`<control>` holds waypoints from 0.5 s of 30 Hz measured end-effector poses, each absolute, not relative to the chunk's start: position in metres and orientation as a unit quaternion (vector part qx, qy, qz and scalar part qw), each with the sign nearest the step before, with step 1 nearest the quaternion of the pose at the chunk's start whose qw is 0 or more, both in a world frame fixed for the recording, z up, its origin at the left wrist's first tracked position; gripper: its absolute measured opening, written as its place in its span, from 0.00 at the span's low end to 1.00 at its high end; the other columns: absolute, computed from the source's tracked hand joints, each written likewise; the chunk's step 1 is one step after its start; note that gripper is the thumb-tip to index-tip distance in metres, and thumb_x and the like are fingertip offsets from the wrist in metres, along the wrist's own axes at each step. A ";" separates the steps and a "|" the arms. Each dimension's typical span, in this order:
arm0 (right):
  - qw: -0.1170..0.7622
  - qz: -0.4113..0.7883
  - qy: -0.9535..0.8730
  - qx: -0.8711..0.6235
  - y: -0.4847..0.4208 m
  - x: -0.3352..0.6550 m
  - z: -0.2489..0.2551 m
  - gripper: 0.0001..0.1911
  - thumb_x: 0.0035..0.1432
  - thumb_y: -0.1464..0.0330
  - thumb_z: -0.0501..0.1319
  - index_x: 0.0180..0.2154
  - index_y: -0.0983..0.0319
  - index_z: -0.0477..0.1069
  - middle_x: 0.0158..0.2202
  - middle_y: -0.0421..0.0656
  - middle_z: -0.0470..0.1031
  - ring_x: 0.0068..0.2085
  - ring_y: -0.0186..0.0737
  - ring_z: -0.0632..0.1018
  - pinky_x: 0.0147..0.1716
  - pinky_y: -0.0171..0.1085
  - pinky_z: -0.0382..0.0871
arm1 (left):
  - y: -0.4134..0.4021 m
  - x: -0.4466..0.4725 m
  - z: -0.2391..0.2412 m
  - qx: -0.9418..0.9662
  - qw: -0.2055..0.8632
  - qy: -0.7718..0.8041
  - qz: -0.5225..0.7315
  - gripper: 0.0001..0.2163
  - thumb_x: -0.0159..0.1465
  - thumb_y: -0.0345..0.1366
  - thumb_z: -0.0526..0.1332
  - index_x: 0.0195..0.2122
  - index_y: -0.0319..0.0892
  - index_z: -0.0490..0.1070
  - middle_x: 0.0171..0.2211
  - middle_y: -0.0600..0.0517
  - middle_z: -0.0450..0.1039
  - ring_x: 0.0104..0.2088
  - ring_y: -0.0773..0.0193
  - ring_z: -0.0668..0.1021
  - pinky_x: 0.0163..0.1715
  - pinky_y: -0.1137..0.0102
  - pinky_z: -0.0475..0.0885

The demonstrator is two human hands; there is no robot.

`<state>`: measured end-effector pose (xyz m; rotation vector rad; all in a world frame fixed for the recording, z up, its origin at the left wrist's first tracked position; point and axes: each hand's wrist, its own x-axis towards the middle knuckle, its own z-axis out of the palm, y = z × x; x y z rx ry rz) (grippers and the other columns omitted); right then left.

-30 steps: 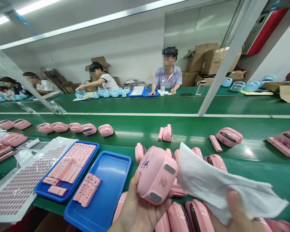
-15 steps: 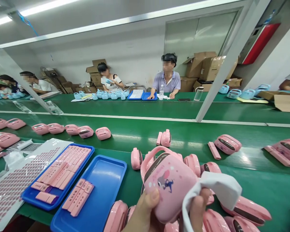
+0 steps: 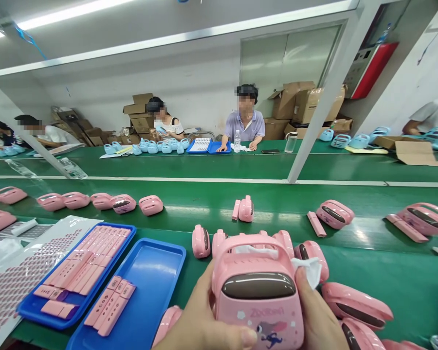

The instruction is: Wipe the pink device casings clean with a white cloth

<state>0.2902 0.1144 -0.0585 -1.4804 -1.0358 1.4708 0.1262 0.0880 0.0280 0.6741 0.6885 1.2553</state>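
A pink handled device (image 3: 257,287) with a dark oval window and a cartoon print faces me at bottom centre. My left hand (image 3: 200,323) grips its left side, thumb across the lower front. My right hand (image 3: 316,321) holds its right side, with a white cloth (image 3: 306,267) tucked behind the device near the fingers. More pink devices (image 3: 355,304) lie close around it on the green table (image 3: 387,262).
Two blue trays (image 3: 156,272) with pink key strips (image 3: 111,301) sit at the left, beside white sheets. Pink devices line the green conveyor (image 3: 204,201). Several people sit across at a far bench with blue devices (image 3: 160,145). A slanted white post (image 3: 314,121) crosses the right side.
The device has turned in my hands from its side to its front window facing me. The white cloth, spread wide a second ago, is now bunched behind the device.
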 end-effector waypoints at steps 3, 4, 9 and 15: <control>0.423 0.521 -0.430 -0.604 0.127 0.301 -0.052 0.27 0.61 0.48 0.52 0.48 0.61 0.73 0.42 0.45 0.77 0.41 0.49 0.79 0.25 0.36 0.76 | 0.087 0.123 0.032 0.356 0.683 0.361 0.525 0.37 0.44 0.30 0.70 0.58 0.46 0.63 0.49 0.43 0.73 0.52 0.41 0.73 0.50 0.53 0.67; 0.443 0.490 -0.450 -0.601 0.131 0.302 -0.047 0.26 0.61 0.49 0.53 0.47 0.62 0.73 0.44 0.45 0.76 0.42 0.47 0.79 0.26 0.34 0.76 | 0.087 0.120 0.032 0.393 0.656 0.402 0.503 0.36 0.43 0.30 0.70 0.56 0.46 0.65 0.50 0.44 0.72 0.52 0.42 0.72 0.51 0.54 0.67; 0.504 0.234 -0.736 -0.387 0.141 0.279 0.005 0.13 0.65 0.61 0.53 0.43 0.58 0.72 0.43 0.39 0.76 0.43 0.35 0.77 0.42 0.28 0.71 | 0.089 0.110 0.021 0.616 0.370 0.576 0.390 0.32 0.40 0.29 0.71 0.50 0.48 0.71 0.42 0.49 0.71 0.41 0.52 0.76 0.42 0.64 0.72; 0.399 -0.093 -0.904 -0.122 0.141 0.245 0.024 0.12 0.63 0.74 0.52 0.44 0.64 0.72 0.52 0.40 0.71 0.49 0.39 0.75 0.49 0.36 0.70 | 0.090 0.088 -0.017 0.587 0.169 0.580 0.538 0.15 0.58 0.30 0.61 0.46 0.49 0.76 0.40 0.46 0.76 0.38 0.55 0.77 0.40 0.69 0.71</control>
